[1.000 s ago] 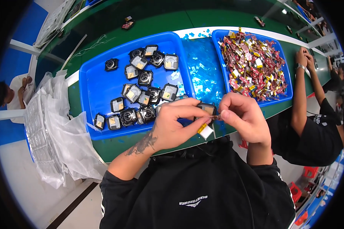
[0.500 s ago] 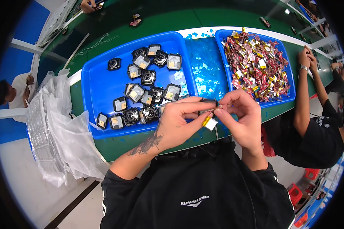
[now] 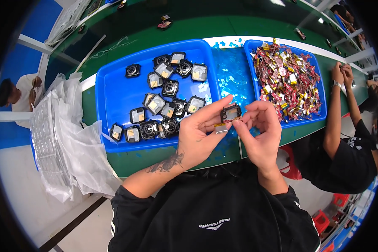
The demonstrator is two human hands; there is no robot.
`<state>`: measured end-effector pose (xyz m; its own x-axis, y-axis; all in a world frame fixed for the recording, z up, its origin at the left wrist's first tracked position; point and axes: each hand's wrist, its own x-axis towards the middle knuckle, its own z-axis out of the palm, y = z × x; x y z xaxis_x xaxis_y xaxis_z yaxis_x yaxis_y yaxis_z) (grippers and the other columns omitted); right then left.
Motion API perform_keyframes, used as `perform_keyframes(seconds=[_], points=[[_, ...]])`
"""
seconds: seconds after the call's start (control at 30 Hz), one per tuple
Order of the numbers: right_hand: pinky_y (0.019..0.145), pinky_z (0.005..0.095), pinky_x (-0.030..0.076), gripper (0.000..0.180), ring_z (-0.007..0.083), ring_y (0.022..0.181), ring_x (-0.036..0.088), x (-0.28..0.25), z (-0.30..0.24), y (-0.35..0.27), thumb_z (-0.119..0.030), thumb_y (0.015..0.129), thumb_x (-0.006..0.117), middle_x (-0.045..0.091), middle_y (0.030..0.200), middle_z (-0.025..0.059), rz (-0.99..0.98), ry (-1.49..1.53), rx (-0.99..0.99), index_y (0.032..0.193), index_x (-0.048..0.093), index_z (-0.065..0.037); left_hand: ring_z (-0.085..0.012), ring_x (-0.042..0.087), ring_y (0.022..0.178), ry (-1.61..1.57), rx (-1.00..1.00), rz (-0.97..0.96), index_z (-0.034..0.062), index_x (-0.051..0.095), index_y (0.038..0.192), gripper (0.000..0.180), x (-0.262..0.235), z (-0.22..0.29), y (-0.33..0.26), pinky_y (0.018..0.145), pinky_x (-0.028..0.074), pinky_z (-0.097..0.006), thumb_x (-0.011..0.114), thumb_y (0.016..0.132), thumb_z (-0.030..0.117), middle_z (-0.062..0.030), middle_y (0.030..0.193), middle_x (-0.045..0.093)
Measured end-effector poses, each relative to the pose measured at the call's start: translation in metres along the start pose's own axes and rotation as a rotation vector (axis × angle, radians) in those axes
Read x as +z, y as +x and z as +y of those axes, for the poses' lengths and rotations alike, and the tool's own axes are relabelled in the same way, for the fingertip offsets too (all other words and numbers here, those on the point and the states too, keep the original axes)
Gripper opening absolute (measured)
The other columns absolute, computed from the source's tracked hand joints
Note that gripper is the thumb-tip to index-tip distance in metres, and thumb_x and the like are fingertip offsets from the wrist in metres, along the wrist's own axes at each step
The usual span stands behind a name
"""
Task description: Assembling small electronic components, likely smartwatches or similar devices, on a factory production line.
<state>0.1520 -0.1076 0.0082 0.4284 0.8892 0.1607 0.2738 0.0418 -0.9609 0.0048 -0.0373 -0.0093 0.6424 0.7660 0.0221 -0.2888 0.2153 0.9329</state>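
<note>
My left hand (image 3: pixel 202 133) is closed around a black smartwatch case (image 3: pixel 231 112), gripping its left side with the open face toward me. A small silvery battery with yellow tape (image 3: pixel 221 128) sticks out by the left thumb, below the case. My right hand (image 3: pixel 262 136) pinches at the case's lower right edge, where a thin reddish strip shows; its exact hold is partly hidden by the fingertips. Just left of my hands, a blue tray (image 3: pixel 107 107) holds several black watch cases (image 3: pixel 156 103), some face up and others showing their round sensor backs.
A second blue tray (image 3: pixel 322 98), at the right, is heaped with small batteries and reddish strips (image 3: pixel 285 80). Blue film scraps (image 3: pixel 233 77) lie between the trays on the green table (image 3: pixel 130 163). Plastic sheeting (image 3: pixel 73 143) hangs at the left; a co-worker's arms (image 3: pixel 334 113) are at the right.
The watch case has tilted up so its open inside shows. The battery has swung toward my left thumb and is seen edge-on. The view has shifted slightly.
</note>
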Motion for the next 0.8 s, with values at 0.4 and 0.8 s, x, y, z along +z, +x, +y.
perform_keyframes(seconds=[0.4, 0.8], points=[[0.069, 0.0250, 0.055, 0.043, 0.0118, 0.080, 0.061, 0.012, -0.011, 0.019, 0.009, 0.080, 0.067, 0.057, 0.092, 0.0059, -0.085, -0.123, -0.235, 0.121, 0.057, -0.001, -0.0226, 0.055, 0.122, -0.152, 0.081, 0.076, 0.0076, 0.025, 0.148, 0.067, 0.005, 0.009, 0.001, 0.097, 0.046, -0.029, 0.053, 0.089, -0.011, -0.0206, 0.136, 0.052], [0.083, 0.0341, 0.053, 0.064, 0.0264, 0.095, 0.067, 0.028, 0.080, 0.301, -0.023, 0.062, 0.088, 0.068, 0.105, 0.0165, -0.162, -0.812, -0.110, 0.116, 0.061, -0.002, -0.0345, 0.061, 0.075, 0.572, 0.670, -0.016, 0.0138, 0.049, 0.111, 0.016, 0.036, 0.198, -0.094, 0.060, 0.052, -0.039, 0.047, 0.098, 0.023, -0.0043, 0.097, 0.052]])
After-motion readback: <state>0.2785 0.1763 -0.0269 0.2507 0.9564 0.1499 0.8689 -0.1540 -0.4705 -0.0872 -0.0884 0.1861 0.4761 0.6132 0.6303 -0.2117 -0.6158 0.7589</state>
